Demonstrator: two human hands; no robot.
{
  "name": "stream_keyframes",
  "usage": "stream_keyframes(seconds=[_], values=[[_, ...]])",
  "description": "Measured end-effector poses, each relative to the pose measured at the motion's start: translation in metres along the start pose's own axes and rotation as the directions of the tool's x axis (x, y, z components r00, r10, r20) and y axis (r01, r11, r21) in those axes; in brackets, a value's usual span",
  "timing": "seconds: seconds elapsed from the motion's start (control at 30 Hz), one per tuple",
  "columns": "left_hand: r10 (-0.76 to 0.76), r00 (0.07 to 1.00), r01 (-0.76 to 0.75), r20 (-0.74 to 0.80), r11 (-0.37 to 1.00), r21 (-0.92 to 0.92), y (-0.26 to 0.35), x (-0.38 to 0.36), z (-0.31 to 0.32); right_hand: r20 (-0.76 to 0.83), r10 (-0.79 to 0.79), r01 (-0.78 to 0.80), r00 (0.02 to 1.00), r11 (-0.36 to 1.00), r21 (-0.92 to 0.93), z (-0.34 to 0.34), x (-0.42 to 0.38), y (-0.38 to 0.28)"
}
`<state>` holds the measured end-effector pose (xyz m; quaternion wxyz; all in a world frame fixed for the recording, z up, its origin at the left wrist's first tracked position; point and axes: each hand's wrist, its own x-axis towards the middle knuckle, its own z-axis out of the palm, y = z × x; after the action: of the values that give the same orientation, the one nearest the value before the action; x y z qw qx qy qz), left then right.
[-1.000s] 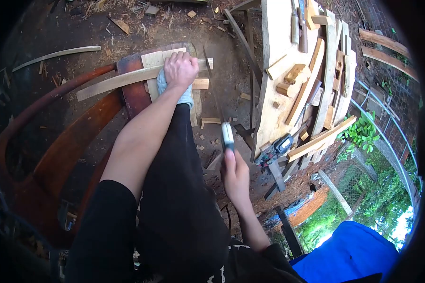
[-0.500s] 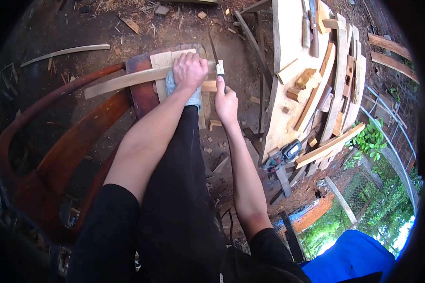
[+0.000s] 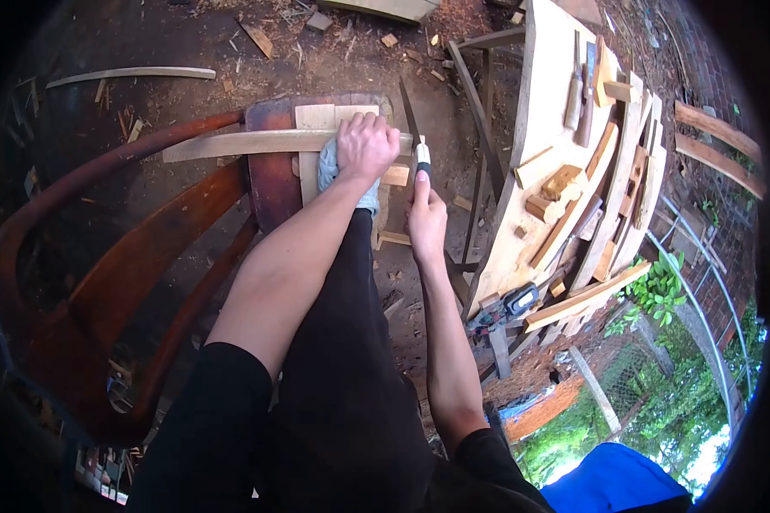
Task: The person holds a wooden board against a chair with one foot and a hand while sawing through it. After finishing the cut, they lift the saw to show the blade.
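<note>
My left hand [image 3: 367,150] is closed over a long, slightly curved wooden strip [image 3: 248,144], pressing it down across a chair's seat. Beneath that hand my foot, in a light blue sock or cloth [image 3: 326,168], rests on the boards on the seat. My right hand [image 3: 425,218] grips the black and white handle of a handsaw [image 3: 410,107]. The saw's blade points away from me and crosses the strip near its right end, just right of my left hand. The brown wooden chair [image 3: 274,192] has a curved back reaching to the left.
To the right stands a workbench [image 3: 506,231] with wood offcuts, long strips and chisels [image 3: 573,101] on it. A headlamp-like device [image 3: 520,299] sits at its near corner. Wood scraps and shavings litter the dirt floor [image 3: 316,64]. A curved strip [image 3: 133,75] lies at far left.
The whole view has shifted, so the hands, chair and strip appear slightly right and lower. The saw remains at the strip's right end, and both hands keep their grip.
</note>
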<state>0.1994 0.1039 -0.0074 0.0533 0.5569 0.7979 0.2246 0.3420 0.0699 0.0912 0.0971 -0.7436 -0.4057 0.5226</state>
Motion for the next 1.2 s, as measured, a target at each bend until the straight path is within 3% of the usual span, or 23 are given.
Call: stream_keyframes(seconds=[0.07,0.13,0.2,0.33,0.47,0.53,0.6,0.63,0.7,0.8,1.0,1.07,1.13,1.17,1.2], values=[[0.001,1.0,-0.001,-0.002,1.0,0.004,0.0,0.001,0.003,0.015,0.077,-0.077,0.997,0.997,-0.025,-0.006,-0.019,-0.023],[0.003,1.0,-0.004,-0.018,1.0,-0.028,0.002,-0.01,0.003,-0.013,0.015,-0.017,1.0,0.993,-0.115,-0.023,-0.071,-0.022],[0.015,1.0,-0.015,-0.021,1.0,0.002,0.0,0.0,0.004,0.052,-0.053,0.057,0.997,0.995,-0.081,-0.053,-0.116,-0.01],[0.01,1.0,-0.01,0.006,1.0,-0.019,0.0,-0.001,0.001,0.178,0.171,-0.207,0.969,0.956,0.21,-0.115,-0.206,-0.026],[0.011,1.0,-0.011,0.014,1.0,-0.016,0.002,0.001,-0.002,0.187,0.232,-0.268,0.955,0.942,0.201,-0.127,-0.21,-0.022],[0.014,1.0,-0.013,0.023,0.999,-0.032,0.001,0.001,-0.004,0.151,0.01,-0.003,0.988,0.999,-0.052,-0.106,-0.183,0.007],[0.014,1.0,-0.013,0.024,1.0,-0.025,0.0,0.001,-0.001,0.088,-0.12,0.133,0.989,0.978,-0.158,-0.077,-0.125,0.009],[0.017,1.0,-0.017,0.019,1.0,-0.019,0.0,0.0,0.0,0.099,-0.058,0.072,0.993,0.988,-0.134,-0.06,-0.083,0.019],[0.031,0.999,-0.031,0.025,1.0,-0.002,0.0,-0.001,0.0,0.065,-0.107,0.118,0.992,0.976,-0.185,-0.024,-0.012,0.003],[0.052,0.998,-0.052,0.027,0.999,0.013,-0.001,0.007,-0.001,0.01,-0.036,0.037,0.999,0.987,-0.158,-0.001,0.018,-0.02],[0.035,0.999,-0.035,0.012,0.999,0.039,0.001,0.003,0.0,-0.002,0.064,-0.064,0.998,0.993,-0.104,-0.006,0.0,-0.026],[0.019,1.0,-0.02,0.006,0.999,0.045,0.001,-0.001,0.002,-0.01,0.007,-0.009,1.0,0.986,-0.166,-0.02,-0.046,-0.03],[0.039,0.999,-0.038,-0.009,0.998,0.047,0.004,0.0,-0.001,0.081,0.083,-0.071,0.993,0.988,-0.141,-0.055,-0.103,-0.029],[0.039,0.999,-0.039,-0.004,0.998,0.042,0.003,0.0,0.0,0.057,-0.027,0.03,0.998,0.998,-0.062,-0.069,-0.13,-0.011],[0.038,0.999,-0.038,-0.014,0.999,0.035,0.002,0.001,0.0,0.107,0.075,-0.07,0.991,0.997,-0.041,-0.088,-0.158,-0.008]])
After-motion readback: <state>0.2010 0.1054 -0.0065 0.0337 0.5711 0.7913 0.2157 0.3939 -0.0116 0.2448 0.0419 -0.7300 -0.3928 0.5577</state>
